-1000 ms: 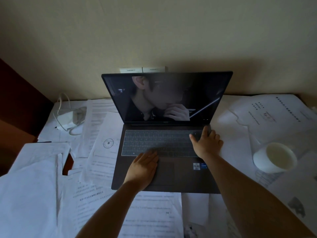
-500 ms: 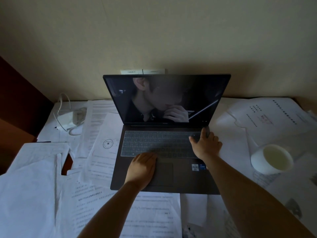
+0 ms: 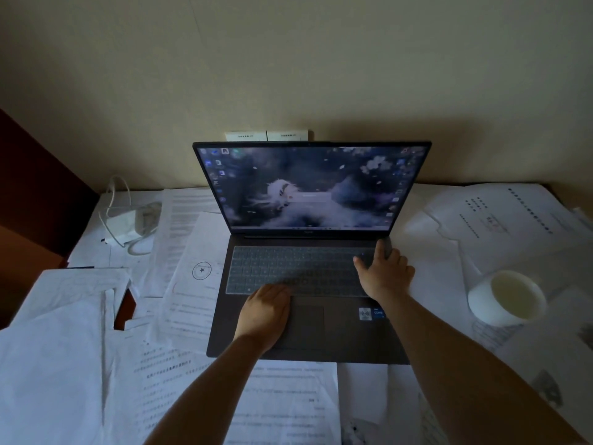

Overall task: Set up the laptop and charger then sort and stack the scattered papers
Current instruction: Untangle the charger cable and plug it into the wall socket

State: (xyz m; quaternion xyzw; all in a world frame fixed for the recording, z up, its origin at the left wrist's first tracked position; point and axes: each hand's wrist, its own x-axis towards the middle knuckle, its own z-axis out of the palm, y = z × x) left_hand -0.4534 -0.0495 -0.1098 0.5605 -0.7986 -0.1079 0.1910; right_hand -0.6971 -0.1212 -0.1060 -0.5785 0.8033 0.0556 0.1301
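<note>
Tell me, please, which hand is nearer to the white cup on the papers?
Right. The right hand rests at the keyboard's far right corner, on the side of the laptop facing the white cup; the left hand lies beside the trackpad, farther away.

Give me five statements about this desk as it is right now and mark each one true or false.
1. The laptop is open with its screen lit. True.
2. The white cup stands left of the laptop. False: it stands on the right.
3. The charger lies at the far left, apart from the laptop. True.
4. The left hand holds a sheet of paper. False: it rests on the palm rest beside the trackpad.
5. The right hand reaches the keyboard's far right corner. True.
</note>
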